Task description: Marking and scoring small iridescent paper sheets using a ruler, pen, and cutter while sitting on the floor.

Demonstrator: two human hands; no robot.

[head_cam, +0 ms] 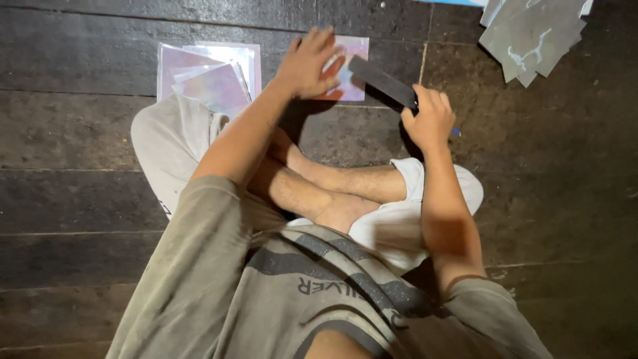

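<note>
1. The surface is a floor of wide dark planks [80, 199] running left to right, with pale seams between the boards and a worn, scuffed grain
2. The light is strong near the middle of the view and falls off toward the edges, so the far corners of the floor are dim; no walls or furniture can be seen
3. The person sits cross-legged on the planks, bare shins crossed in front, in light shorts and a grey-green shirt with dark bands
4. The left hand [309, 63] lies open, fingers spread, pressing flat on a small iridescent pink sheet [352, 60] that rests on the floor straight ahead of the knees
5. The right hand [430, 119] is closed around one end of a flat dark strip [382, 81], which slants up and left so that its far end lies over the right part of the pink sheet, just beside the left fingers
6. A bit of blue [456, 131] shows past the right knuckles; what it is cannot be told
7. A loose stack of glossy pinkish sheets [206, 70] lies on the floor to the left, touching the left knee
8. A heap of grey silvery sheets [531, 33] lies at the top right corner, well apart from both hands
</note>
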